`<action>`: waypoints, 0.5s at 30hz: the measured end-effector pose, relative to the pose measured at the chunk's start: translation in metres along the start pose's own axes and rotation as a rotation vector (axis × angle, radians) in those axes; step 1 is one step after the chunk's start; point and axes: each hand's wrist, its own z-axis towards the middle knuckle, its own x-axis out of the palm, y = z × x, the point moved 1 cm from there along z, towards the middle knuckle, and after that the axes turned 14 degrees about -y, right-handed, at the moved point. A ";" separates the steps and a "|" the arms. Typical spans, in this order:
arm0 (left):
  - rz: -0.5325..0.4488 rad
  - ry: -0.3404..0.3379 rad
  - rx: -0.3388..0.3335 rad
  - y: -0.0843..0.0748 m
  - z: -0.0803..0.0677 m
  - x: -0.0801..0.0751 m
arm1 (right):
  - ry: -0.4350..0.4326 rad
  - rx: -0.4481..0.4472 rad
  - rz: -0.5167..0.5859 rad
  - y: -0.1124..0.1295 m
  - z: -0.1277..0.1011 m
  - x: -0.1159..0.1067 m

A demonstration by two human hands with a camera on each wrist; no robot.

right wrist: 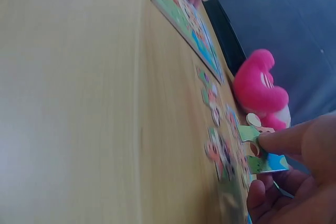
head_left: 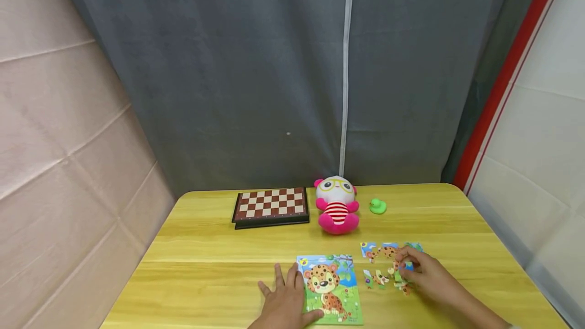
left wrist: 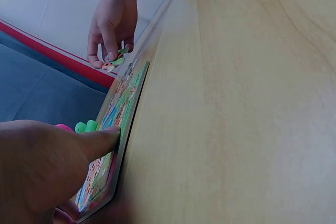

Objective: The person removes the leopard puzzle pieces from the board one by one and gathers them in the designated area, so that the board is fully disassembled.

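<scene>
Wooden table (head_left: 219,268), right hand (head_left: 429,278) covering puzzle pieces (head_left: 379,278) (blurred), grip unclear

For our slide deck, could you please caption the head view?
Left hand rests on leopard puzzle board; right hand pinches a loose piece.

Two bare forearms, left grip (head_left: 285,301) and right grip (head_left: 427,275) without gloves or rings.

On the counter (head_left: 205,248), the chessboard (head_left: 270,207), plush toy (head_left: 337,205) and duck (head_left: 377,206) line the back, with the puzzle board (head_left: 331,288) in front and loose pieces (head_left: 386,268) to its right.
</scene>
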 end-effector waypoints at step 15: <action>-0.012 0.005 -0.003 -0.001 0.000 -0.003 | -0.025 -0.002 -0.077 -0.027 -0.011 -0.029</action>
